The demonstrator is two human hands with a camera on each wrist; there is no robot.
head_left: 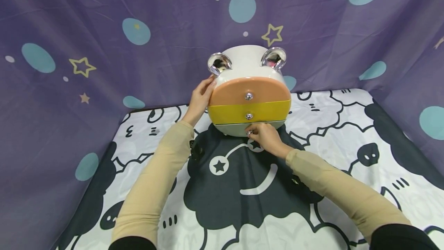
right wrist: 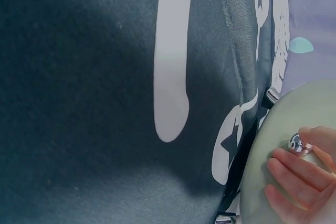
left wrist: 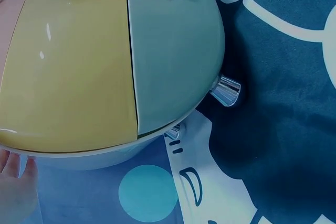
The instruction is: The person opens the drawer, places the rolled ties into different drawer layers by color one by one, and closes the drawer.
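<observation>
A rounded white drawer cabinet [head_left: 243, 59] with two silver ring-shaped ears stands near the back of the table. Its front has an orange drawer [head_left: 229, 92], a yellow drawer [head_left: 225, 114] and a pale green bottom drawer [head_left: 230, 129], each with a silver knob. My right hand [head_left: 265, 136] pinches the green drawer's knob [right wrist: 295, 142] between thumb and fingers. My left hand [head_left: 201, 97] rests flat against the cabinet's left side, just below the ear. In the left wrist view, the green drawer's front sits almost flush with the yellow one, and short silver feet [left wrist: 227, 91] show beneath.
A cloth [head_left: 347, 122] with black-and-white sheep drawings covers the table. Behind it hangs a purple curtain [head_left: 180, 18] with stars and blue dots, close to the cabinet's back and wrapping round both sides.
</observation>
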